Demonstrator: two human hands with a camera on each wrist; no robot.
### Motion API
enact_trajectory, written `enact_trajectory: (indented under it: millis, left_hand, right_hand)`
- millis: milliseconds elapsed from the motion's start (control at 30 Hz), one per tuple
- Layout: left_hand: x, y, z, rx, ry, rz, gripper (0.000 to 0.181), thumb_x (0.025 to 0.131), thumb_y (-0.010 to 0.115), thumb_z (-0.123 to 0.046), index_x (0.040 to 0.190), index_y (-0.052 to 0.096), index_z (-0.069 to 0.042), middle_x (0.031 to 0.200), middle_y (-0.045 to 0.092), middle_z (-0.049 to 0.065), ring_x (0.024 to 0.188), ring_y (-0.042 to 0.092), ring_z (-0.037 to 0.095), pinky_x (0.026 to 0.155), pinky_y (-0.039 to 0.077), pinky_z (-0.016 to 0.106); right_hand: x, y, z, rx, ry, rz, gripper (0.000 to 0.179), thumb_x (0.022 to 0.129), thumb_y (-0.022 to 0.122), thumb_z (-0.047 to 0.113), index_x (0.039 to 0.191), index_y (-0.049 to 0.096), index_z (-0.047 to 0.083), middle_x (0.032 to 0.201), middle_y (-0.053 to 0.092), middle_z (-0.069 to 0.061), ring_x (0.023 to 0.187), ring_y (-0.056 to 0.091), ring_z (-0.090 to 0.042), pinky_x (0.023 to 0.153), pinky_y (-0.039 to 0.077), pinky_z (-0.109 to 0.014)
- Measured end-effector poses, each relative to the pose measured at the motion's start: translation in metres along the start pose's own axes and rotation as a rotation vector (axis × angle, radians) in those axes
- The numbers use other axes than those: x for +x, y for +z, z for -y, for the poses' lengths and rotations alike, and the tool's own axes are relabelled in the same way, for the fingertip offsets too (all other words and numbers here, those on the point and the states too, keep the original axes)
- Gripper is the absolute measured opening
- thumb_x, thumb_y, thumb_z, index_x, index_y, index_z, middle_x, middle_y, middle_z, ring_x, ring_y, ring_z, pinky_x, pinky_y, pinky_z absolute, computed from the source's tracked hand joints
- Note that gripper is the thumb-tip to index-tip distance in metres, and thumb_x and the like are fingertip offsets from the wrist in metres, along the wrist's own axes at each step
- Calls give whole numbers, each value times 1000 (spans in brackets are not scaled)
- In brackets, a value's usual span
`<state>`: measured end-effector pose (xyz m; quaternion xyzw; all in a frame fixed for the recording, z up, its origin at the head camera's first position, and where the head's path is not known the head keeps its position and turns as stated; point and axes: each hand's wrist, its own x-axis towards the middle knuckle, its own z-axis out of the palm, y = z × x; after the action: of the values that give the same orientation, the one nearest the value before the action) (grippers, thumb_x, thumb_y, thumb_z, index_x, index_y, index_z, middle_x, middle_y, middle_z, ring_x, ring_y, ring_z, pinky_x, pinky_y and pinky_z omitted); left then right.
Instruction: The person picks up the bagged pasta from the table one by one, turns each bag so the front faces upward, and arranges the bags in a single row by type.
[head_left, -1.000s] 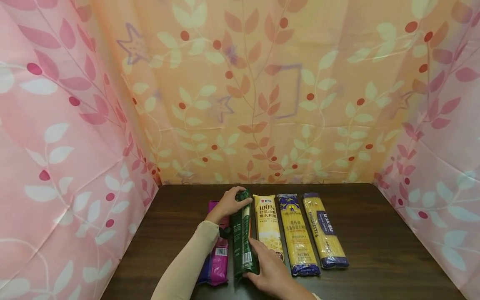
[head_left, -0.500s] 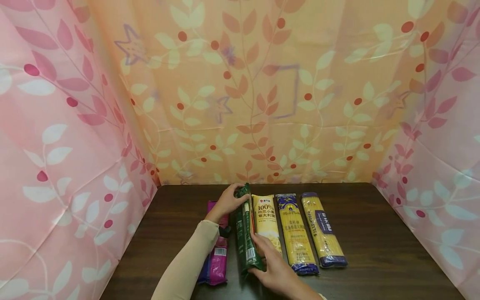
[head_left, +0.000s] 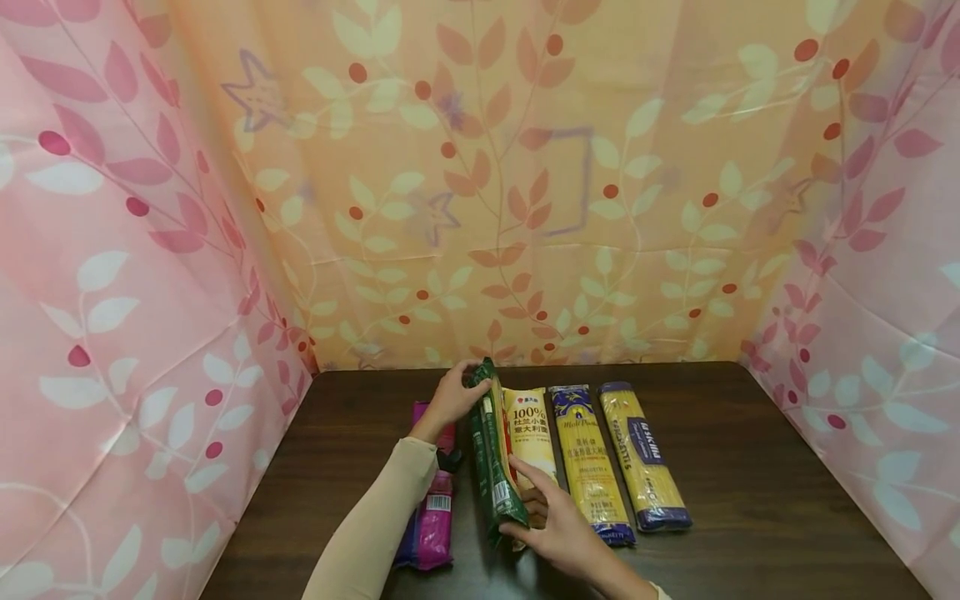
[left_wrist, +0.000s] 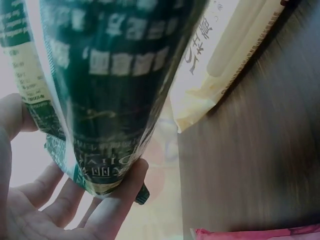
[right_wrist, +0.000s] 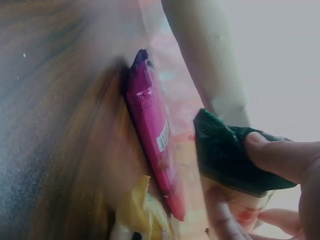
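Both hands hold a dark green pasta packet (head_left: 491, 467) on its side above the table. My left hand (head_left: 452, 402) grips its far end, and my right hand (head_left: 558, 523) holds the near end between thumb and fingers. Close up in the left wrist view, fingers wrap the green packet (left_wrist: 110, 65), which has white printing. In the right wrist view a thumb presses the packet's green end (right_wrist: 225, 155). Just right of it lies a cream-yellow pasta packet (head_left: 531, 429), its lower part hidden by the green packet and right hand. A magenta packet (head_left: 437, 529) lies to the left, partly behind the left forearm.
Right of the yellow packet lie a blue-and-yellow spaghetti packet (head_left: 590, 467) and a clear spaghetti packet with purple ends (head_left: 645, 458). All rest on a dark wooden table (head_left: 750, 467). Patterned curtains (head_left: 525, 208) enclose its back and sides.
Both hands have raised the green packet and shifted it slightly rightward and away, so it now covers more of the yellow packet. The other packets have stayed on the table.
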<state>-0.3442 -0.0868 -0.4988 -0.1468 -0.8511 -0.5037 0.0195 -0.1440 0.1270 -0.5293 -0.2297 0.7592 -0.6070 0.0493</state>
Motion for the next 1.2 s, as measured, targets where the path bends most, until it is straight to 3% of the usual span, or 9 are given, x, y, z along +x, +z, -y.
enact_trajectory:
  millis: [200,467,633,733,800,933,967,1100,1200]
  left_hand:
    - [2,-2,-1,-61,-11,-35,47,105,72,-26,146,61,-7,144,62,21,130,60,41,98,56,56]
    - [2,-4,0,-135,-48,-74,50,104,72,-27,147,59,-6,144,61,23,130,60,40,99,57,55]
    - [1,-5,-1,-197,-50,-91,50,104,72,-26,147,58,-5,145,59,24,135,57,43,99,56,57]
    - [1,-5,-3,-216,-45,-104,49,104,71,-25,146,58,-5,145,60,24,134,58,42,98,57,56]
    - [1,-5,-4,-226,-38,-115,48,104,71,-24,145,58,-4,143,60,24,133,58,43,98,57,56]
    - [0,-5,-8,-258,-27,-123,47,103,71,-22,144,58,-2,143,60,25,133,58,44,101,55,58]
    - [-1,-5,-9,-266,-25,-121,47,104,71,-21,145,58,-1,144,60,25,134,58,44,102,55,58]
    - [0,-4,-5,-319,-28,-88,48,106,69,-21,148,55,-2,148,57,25,139,55,44,106,52,58]
    - [1,-4,-3,-389,-34,-49,48,107,66,-19,150,51,-2,150,54,26,142,52,43,106,50,61]
  right_hand:
    - [3,-2,0,84,69,-55,93,94,86,16,169,33,7,161,47,-28,120,67,-18,101,56,-27]
    - [7,0,-2,134,83,-88,85,96,83,14,165,36,-3,159,45,-31,111,70,-14,95,58,-27]
    - [7,0,-2,289,74,-58,78,100,74,-1,166,31,-4,163,36,-36,127,65,-25,100,59,-34]
    - [8,0,-3,401,91,-23,79,103,67,-7,169,25,0,162,38,-36,129,65,-20,101,59,-38]
    - [9,-2,-4,440,106,2,80,103,61,-10,170,19,1,157,45,-34,105,71,-8,101,58,-38]
    - [10,-5,-5,505,132,73,86,101,53,-15,169,1,-5,154,49,-34,91,73,-7,105,56,-34]
    - [10,-6,-4,511,143,80,87,101,53,-14,168,-1,-8,155,48,-35,93,73,-10,105,55,-33]
    - [11,-8,2,476,191,65,89,105,65,3,166,3,-14,164,31,-40,135,62,-29,102,56,-30]
    - [11,-9,3,452,214,48,93,103,74,11,166,10,-14,165,31,-38,140,58,-33,98,58,-30]
